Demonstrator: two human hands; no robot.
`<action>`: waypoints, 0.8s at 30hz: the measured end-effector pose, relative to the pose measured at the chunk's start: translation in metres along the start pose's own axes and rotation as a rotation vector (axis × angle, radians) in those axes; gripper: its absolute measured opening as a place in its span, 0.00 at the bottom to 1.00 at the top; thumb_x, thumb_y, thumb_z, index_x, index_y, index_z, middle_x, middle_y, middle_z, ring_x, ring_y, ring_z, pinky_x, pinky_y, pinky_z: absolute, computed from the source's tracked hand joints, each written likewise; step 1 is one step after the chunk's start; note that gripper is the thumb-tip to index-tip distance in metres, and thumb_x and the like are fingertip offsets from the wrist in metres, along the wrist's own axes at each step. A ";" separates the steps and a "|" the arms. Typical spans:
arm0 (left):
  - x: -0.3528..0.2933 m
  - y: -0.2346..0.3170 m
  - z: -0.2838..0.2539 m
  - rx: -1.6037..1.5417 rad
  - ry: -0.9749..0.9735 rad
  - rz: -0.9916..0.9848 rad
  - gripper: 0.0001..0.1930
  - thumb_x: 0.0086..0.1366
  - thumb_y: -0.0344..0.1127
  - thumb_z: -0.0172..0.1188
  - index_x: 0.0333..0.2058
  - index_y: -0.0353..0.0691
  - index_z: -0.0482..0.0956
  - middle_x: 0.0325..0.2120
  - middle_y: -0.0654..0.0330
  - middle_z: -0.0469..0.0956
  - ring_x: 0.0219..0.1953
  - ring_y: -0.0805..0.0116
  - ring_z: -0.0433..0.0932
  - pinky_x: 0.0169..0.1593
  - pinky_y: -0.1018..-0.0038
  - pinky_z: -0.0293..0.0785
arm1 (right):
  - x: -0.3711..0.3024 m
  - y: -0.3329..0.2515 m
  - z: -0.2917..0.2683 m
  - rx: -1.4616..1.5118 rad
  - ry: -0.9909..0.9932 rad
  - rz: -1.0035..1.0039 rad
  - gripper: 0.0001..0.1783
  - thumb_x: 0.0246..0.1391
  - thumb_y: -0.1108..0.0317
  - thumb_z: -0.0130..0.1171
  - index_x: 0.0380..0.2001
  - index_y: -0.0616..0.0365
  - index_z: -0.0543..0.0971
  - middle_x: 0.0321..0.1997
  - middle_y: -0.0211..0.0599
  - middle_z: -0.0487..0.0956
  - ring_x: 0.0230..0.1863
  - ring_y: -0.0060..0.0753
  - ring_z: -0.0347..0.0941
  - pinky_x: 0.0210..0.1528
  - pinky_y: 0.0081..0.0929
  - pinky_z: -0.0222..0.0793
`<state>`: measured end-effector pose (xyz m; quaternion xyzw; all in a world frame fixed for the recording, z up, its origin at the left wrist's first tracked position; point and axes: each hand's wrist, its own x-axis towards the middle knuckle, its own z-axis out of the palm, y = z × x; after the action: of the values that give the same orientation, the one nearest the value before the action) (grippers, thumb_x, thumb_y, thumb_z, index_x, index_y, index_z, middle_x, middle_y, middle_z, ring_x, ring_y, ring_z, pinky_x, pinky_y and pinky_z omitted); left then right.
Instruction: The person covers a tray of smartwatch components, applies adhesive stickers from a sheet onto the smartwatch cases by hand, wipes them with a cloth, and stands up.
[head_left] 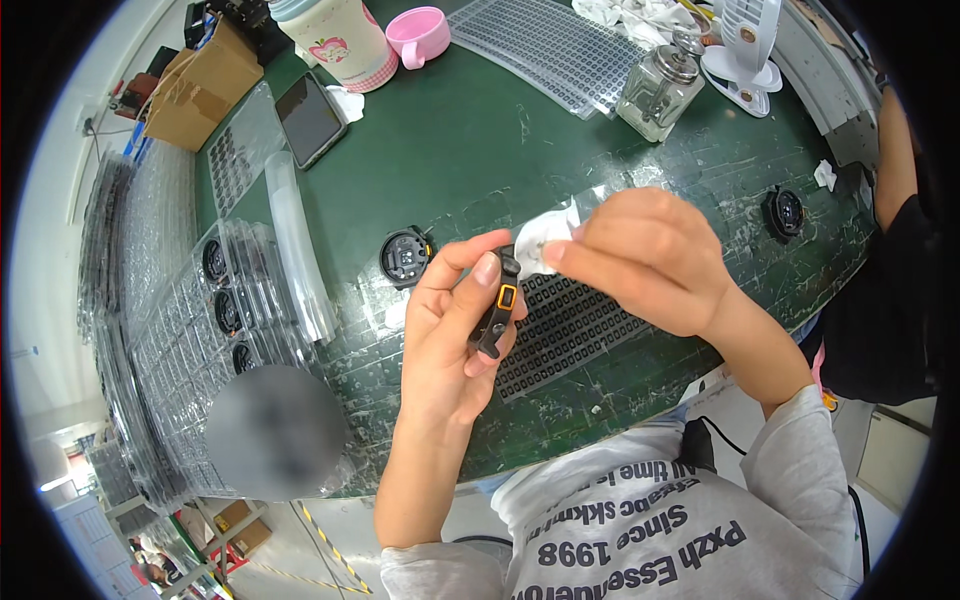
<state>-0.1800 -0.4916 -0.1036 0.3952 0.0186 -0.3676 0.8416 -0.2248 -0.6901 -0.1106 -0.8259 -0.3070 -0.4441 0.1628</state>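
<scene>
Head: left fingers clasp black case, right fingers pinch white cloth; tray holds round parts; jar contents unclear.

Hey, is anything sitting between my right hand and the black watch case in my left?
Only the white tissue pinched in your right hand, beside the upper end of the black watch case in your left hand. Nothing else visible stands between.

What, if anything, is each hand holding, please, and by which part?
The left hand holds a black watch case by its opposite sides. The right hand pinches a white wipe by its right edge.
</scene>
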 end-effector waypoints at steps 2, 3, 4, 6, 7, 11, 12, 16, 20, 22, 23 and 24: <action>0.001 -0.003 -0.003 0.020 -0.028 0.028 0.13 0.69 0.36 0.55 0.48 0.36 0.74 0.23 0.56 0.78 0.11 0.86 0.62 0.13 0.90 0.52 | 0.000 -0.001 0.000 0.071 0.081 0.112 0.20 0.33 0.80 0.68 0.37 0.59 0.83 0.36 0.31 0.73 0.32 0.31 0.72 0.32 0.27 0.72; 0.001 -0.003 -0.004 0.020 -0.026 0.027 0.13 0.69 0.36 0.55 0.48 0.36 0.74 0.23 0.56 0.78 0.11 0.86 0.62 0.13 0.90 0.52 | 0.000 -0.003 -0.003 0.081 0.071 0.136 0.22 0.33 0.82 0.68 0.38 0.58 0.82 0.35 0.30 0.72 0.31 0.30 0.72 0.34 0.27 0.71; 0.001 -0.004 -0.005 0.019 -0.043 0.021 0.13 0.69 0.36 0.55 0.49 0.36 0.74 0.23 0.56 0.78 0.11 0.87 0.62 0.13 0.90 0.53 | 0.001 -0.004 -0.004 0.082 0.071 0.137 0.22 0.33 0.82 0.68 0.38 0.58 0.82 0.35 0.30 0.72 0.31 0.30 0.72 0.34 0.27 0.71; 0.001 -0.005 -0.005 0.018 -0.061 0.013 0.13 0.69 0.35 0.55 0.49 0.36 0.74 0.24 0.55 0.79 0.11 0.87 0.62 0.13 0.90 0.53 | 0.001 -0.006 -0.005 0.108 0.074 0.147 0.22 0.35 0.82 0.68 0.39 0.57 0.82 0.36 0.30 0.72 0.33 0.31 0.71 0.34 0.27 0.71; 0.001 -0.006 -0.005 0.028 -0.059 0.012 0.13 0.69 0.35 0.55 0.49 0.35 0.74 0.24 0.56 0.79 0.12 0.87 0.63 0.13 0.90 0.53 | 0.001 -0.008 -0.006 0.107 0.074 0.147 0.22 0.35 0.82 0.68 0.39 0.57 0.82 0.36 0.30 0.72 0.33 0.31 0.71 0.34 0.27 0.71; -0.001 -0.006 0.000 0.127 0.032 0.025 0.12 0.69 0.33 0.56 0.48 0.35 0.74 0.27 0.59 0.81 0.13 0.88 0.64 0.13 0.90 0.53 | 0.004 -0.018 -0.008 0.209 0.047 0.137 0.20 0.36 0.79 0.68 0.39 0.58 0.82 0.38 0.31 0.72 0.36 0.32 0.72 0.36 0.28 0.71; -0.001 -0.005 0.006 0.263 0.085 0.023 0.13 0.68 0.30 0.51 0.50 0.34 0.71 0.31 0.60 0.77 0.14 0.89 0.60 0.13 0.93 0.54 | 0.006 -0.019 -0.009 0.234 0.017 0.120 0.19 0.36 0.78 0.68 0.38 0.58 0.83 0.39 0.32 0.73 0.36 0.32 0.72 0.36 0.28 0.71; 0.003 0.018 -0.001 0.480 0.205 0.300 0.13 0.68 0.33 0.56 0.50 0.38 0.73 0.26 0.63 0.77 0.14 0.88 0.62 0.13 0.92 0.51 | 0.001 -0.002 0.005 0.168 -0.015 0.225 0.17 0.36 0.78 0.67 0.35 0.59 0.83 0.32 0.34 0.77 0.28 0.32 0.73 0.26 0.25 0.69; 0.011 0.048 -0.035 0.879 0.479 0.635 0.10 0.67 0.34 0.59 0.45 0.39 0.76 0.21 0.68 0.76 0.19 0.88 0.65 0.21 0.90 0.54 | -0.004 0.016 0.009 0.100 -0.001 0.311 0.16 0.38 0.78 0.66 0.35 0.57 0.81 0.33 0.33 0.76 0.30 0.35 0.74 0.28 0.27 0.70; 0.017 0.050 -0.056 1.093 0.490 0.672 0.08 0.66 0.34 0.61 0.37 0.35 0.79 0.23 0.67 0.77 0.25 0.83 0.69 0.33 0.85 0.64 | -0.006 0.020 0.011 0.094 -0.091 0.374 0.16 0.38 0.78 0.67 0.35 0.56 0.81 0.34 0.32 0.76 0.33 0.36 0.75 0.32 0.30 0.71; 0.022 0.047 -0.062 1.195 0.494 0.716 0.08 0.66 0.34 0.61 0.36 0.34 0.80 0.24 0.67 0.77 0.26 0.83 0.69 0.33 0.85 0.64 | -0.010 0.019 0.014 0.056 -0.110 0.385 0.16 0.38 0.76 0.67 0.35 0.54 0.80 0.34 0.31 0.77 0.35 0.36 0.75 0.35 0.32 0.71; 0.026 0.044 -0.071 1.295 0.496 0.760 0.09 0.66 0.35 0.61 0.35 0.33 0.80 0.25 0.67 0.77 0.26 0.82 0.69 0.33 0.84 0.65 | -0.011 0.018 0.016 0.037 -0.129 0.381 0.15 0.38 0.75 0.67 0.34 0.53 0.80 0.34 0.31 0.77 0.35 0.36 0.75 0.35 0.31 0.71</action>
<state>-0.1143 -0.4411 -0.1316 0.8563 -0.1483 0.1062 0.4832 -0.2077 -0.6991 -0.1286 -0.8927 -0.1630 -0.3454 0.2390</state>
